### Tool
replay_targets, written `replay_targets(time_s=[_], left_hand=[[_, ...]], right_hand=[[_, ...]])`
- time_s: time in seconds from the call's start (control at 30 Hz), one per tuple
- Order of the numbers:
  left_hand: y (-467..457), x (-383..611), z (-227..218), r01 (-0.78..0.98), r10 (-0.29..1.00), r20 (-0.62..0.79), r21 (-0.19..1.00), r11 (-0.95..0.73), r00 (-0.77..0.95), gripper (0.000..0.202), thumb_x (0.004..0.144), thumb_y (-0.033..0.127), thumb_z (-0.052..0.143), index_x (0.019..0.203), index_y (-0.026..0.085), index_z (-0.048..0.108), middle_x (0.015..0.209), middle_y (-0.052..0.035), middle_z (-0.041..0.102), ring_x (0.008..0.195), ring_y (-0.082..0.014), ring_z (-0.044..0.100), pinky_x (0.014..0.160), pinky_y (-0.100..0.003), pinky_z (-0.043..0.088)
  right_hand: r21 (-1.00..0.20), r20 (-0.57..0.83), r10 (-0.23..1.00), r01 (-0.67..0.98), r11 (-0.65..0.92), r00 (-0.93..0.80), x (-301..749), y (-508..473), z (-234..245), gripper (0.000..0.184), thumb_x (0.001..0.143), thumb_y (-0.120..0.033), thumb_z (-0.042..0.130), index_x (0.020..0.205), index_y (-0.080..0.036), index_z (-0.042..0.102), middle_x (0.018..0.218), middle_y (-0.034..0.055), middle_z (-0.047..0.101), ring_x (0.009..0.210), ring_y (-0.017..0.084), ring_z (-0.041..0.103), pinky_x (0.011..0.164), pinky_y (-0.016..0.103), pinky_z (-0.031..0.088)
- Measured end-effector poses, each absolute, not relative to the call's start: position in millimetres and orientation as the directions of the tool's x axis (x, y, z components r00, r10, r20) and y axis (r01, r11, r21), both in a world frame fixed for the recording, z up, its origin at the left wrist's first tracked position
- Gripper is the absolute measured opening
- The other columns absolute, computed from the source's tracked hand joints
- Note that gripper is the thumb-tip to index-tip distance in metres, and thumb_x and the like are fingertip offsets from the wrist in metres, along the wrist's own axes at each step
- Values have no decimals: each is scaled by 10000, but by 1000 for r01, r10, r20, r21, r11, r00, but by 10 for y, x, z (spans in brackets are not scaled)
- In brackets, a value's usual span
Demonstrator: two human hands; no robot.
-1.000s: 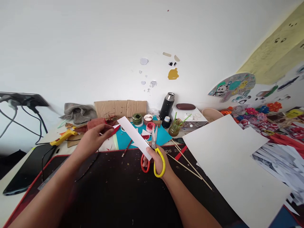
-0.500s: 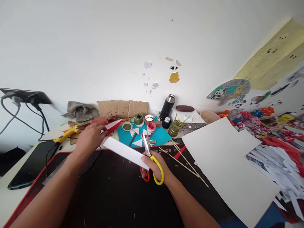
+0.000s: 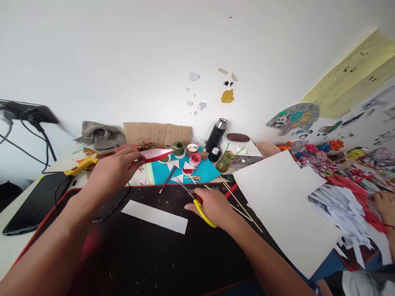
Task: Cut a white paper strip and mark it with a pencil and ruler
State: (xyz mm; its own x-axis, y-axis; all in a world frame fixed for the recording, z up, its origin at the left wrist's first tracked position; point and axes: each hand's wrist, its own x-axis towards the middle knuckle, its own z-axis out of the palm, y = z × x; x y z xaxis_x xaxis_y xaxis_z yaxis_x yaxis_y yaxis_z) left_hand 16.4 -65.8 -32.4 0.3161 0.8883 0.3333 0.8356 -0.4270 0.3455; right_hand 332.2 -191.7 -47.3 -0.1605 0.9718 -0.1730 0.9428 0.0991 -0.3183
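My left hand pinches a pointed paper piece, white on its upper face with a red edge, above the back of the desk. In my right hand is a pair of scissors with yellow and red handles, its blades pointing up and left. A white paper strip lies flat on the black mat between my forearms, touched by neither hand. Behind the blades, small white paper triangles and a brush rest near a turquoise sheet.
Open paint jars, a black thermos and a glass with green sticks stand at the back. Large white card covers the right side. A yellow glue gun lies left. Another person's hand shows at far right.
The white strip has left my right hand and now lies on the mat. My left hand has turned the red and white piece, showing its white face. Another person's hand has appeared at right.
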Motion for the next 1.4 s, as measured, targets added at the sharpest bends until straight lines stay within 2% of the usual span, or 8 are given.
replay_targets(time_s=[0.1,0.23,0.33,0.43,0.63,0.83,1.1,1.4], left_hand=[[-758,198,-305,804,869,299,347,-483,393,455,1089,574,444,1123,277,787,1175,-63,828,991,-277,747,818,-344,508],[-874,179,-340,751,833,260,361,-552,488,514,1095,593,392,1149,272,790,1255,-90,823,1081,-300,754,926,-378,550],[-956,112,-446,721,809,234,369,-587,539,533,1082,574,374,1092,253,800,1203,-116,828,1079,-308,763,969,-408,569],[-1050,43,-584,701,793,232,374,-607,563,562,1088,576,351,1073,246,805,1178,-120,831,1052,-295,768,958,-410,590],[-1221,-42,-749,685,777,301,367,-630,553,527,1131,563,387,1207,240,795,1233,-99,820,1125,-270,755,1054,-412,594],[-1271,-109,-849,644,731,367,348,-682,576,510,1141,549,398,1205,240,798,1206,-74,824,1097,-248,770,1033,-380,605],[-1279,-127,-936,594,653,393,277,-755,648,446,1155,430,391,1215,230,786,1217,-82,820,1073,-247,774,963,-368,610],[-1299,-71,-951,559,644,296,326,-762,705,423,1131,355,396,1164,254,805,1221,-98,807,1036,-249,756,918,-376,612]], right_hand=[[-203,-217,969,976,76,-120,3463,-1840,-438,375,1009,-538,817,1220,-230,791,1050,114,857,988,343,814,763,339,492],[-173,-227,963,979,111,-149,3622,-1835,-352,393,974,-327,870,1333,-189,787,1344,177,809,1274,387,747,969,396,538],[-236,-169,974,966,110,-153,3584,-1938,-343,237,1079,-261,727,1298,-223,809,1307,126,824,1247,331,759,997,382,534],[-410,-148,973,906,102,-177,3363,-2075,-447,236,1093,-372,736,1265,-231,817,1147,85,847,1045,269,799,896,349,554],[-357,-144,953,912,201,-267,2828,-2163,-795,446,974,-565,869,1211,-193,799,1179,112,769,1138,324,753,947,401,560],[-377,-133,963,911,169,-234,2692,-2139,-902,336,922,-434,955,1028,-197,741,1061,67,749,1035,277,742,888,364,529],[-662,-121,991,749,-36,-60,2813,-2180,-969,211,966,-237,818,876,-242,628,839,-29,723,771,179,675,711,290,436],[-959,-160,969,205,-198,187,3181,-2214,-947,427,944,-632,735,910,-263,523,755,-40,655,535,196,731,512,281,536]])
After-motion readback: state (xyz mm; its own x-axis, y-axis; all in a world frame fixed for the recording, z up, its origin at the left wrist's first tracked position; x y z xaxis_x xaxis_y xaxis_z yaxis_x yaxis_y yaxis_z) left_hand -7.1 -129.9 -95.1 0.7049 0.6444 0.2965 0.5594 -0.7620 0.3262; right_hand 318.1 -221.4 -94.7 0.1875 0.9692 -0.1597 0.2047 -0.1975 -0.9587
